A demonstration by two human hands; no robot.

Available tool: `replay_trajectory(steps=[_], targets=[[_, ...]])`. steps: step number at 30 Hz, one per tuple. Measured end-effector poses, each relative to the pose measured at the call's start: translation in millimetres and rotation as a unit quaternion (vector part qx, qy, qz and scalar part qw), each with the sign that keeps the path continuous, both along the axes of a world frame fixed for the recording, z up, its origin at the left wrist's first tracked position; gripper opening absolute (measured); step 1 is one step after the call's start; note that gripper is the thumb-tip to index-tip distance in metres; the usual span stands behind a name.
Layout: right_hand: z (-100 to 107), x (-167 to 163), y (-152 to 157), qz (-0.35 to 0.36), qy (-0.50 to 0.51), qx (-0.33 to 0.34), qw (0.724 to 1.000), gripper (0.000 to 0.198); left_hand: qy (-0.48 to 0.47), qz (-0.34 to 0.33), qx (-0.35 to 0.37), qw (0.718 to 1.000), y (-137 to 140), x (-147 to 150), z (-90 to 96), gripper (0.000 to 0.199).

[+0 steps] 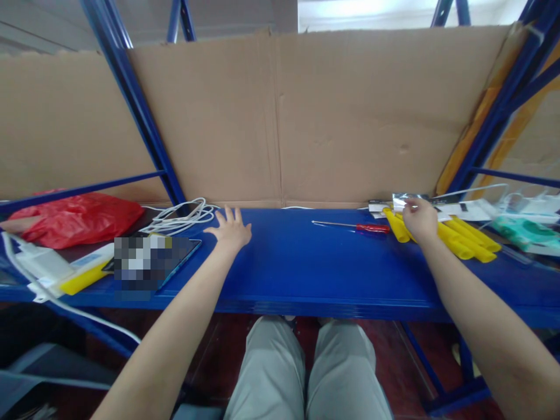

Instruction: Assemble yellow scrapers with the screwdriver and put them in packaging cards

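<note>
My left hand (230, 230) is over the blue shelf (297, 256), its fingers spread and nothing in them. A coil of white cable (186, 217) and a dark flat device (153, 265) with a blurred-out screen are to its left. On the right, my right hand (420, 219) is closed, with its fingertips at a small shiny clear packet (405, 201). Several yellow tubes (459, 240) lie around and under that hand. Left of them rests a screwdriver (370, 228) with a red handle, its shaft pointing left.
A cardboard sheet (210, 116) stands behind the shelf between blue posts (144, 116). At left are a red plastic bag (91, 216) with another person's arm (20, 226) at it, and a white power strip (52, 286) with a charger. Green-and-clear plastic wrapping (529, 231) lies far right.
</note>
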State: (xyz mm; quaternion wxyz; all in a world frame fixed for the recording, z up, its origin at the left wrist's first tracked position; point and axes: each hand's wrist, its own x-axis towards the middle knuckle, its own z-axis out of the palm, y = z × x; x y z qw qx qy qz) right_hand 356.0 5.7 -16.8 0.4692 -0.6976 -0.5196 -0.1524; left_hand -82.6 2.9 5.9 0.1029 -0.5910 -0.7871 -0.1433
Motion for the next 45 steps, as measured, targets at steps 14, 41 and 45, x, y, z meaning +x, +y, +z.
replay_trajectory(steps=[14,41,45], targets=[[-6,6,5,0.052,-0.031,0.034,0.998,0.022,-0.075,0.078,-0.003,0.994,6,-55,-17.0,0.066],[-5,6,-8,-0.026,0.027,-0.073,0.997,0.032,-0.302,-0.227,0.121,0.918,42,18,-26.5,0.03],[-5,8,-8,-0.03,0.026,-0.065,0.997,0.03,-0.287,-0.244,0.12,0.919,39,22,-27.2,0.03]])
